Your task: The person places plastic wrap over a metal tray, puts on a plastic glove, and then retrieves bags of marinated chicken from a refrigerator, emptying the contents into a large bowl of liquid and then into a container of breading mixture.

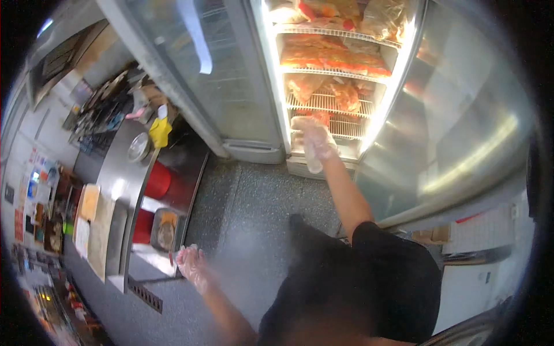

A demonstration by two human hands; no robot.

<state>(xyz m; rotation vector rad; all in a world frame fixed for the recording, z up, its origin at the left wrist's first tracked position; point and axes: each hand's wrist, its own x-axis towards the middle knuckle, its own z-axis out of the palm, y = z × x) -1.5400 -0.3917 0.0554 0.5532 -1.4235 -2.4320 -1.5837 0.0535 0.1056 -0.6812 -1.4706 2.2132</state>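
My right hand (314, 139), in a clear plastic glove, reaches before the lower wire shelves of a lit refrigerator (302, 166). Its fingers look spread, with nothing plainly in them. Near its fingertips lies some reddish food (319, 116), partly hidden. Bagged, meat-like pieces (346, 96) rest on the shelf above, and reddish-orange packs (333, 58) fill a higher one. My left hand (190, 263), also gloved, is at the lower left beside the steel worktable (123, 181). Its fingers are bent, and whether they hold anything is unclear.
A glass door (446, 129) stands open at the right; another glass door (207, 73) is left of the lit shelves. The worktable bears a metal bowl (139, 147), a yellow cloth (160, 132) and trays (101, 233). Beneath are red buckets (156, 179) and a food-filled metal pan (165, 229).
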